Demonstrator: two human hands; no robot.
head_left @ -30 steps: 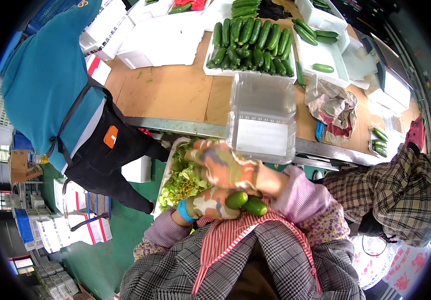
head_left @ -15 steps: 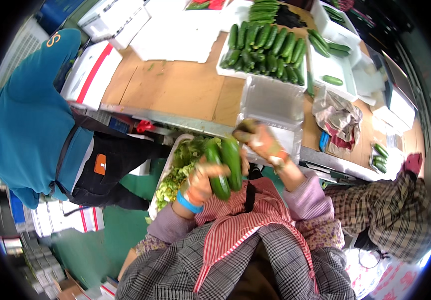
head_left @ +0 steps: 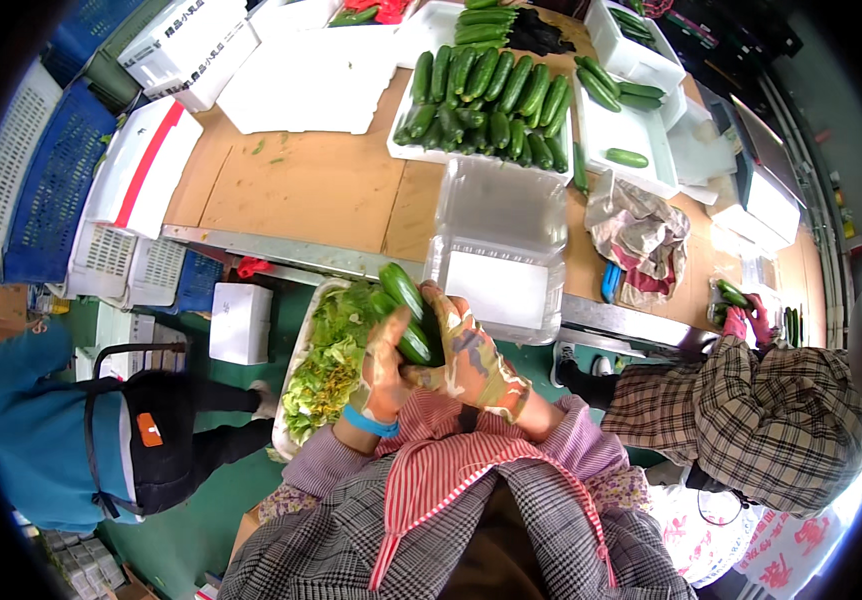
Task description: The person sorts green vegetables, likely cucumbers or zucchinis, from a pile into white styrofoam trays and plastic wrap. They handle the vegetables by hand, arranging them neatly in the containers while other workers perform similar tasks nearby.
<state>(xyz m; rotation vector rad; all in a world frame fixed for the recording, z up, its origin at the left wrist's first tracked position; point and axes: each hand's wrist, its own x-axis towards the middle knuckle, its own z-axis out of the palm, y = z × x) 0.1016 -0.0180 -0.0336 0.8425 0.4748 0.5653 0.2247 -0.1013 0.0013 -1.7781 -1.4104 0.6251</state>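
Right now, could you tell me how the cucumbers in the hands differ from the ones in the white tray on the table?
The held cucumbers are only a few, gripped upright between the left hand and right hand. The tray cucumbers are many, lying flat in rows in the white tray, untouched. Both lots are dark green and slender.

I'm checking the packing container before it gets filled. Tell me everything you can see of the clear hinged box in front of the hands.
The clear hinged box looks like thin transparent plastic, a clamshell lying open. Its lid half lies flat toward the tray of cucumbers; its base half overhangs the brown table's metal edge. The ribbed base looks empty. The cucumbers held by both hands sit just below it; whether they touch it is unclear.
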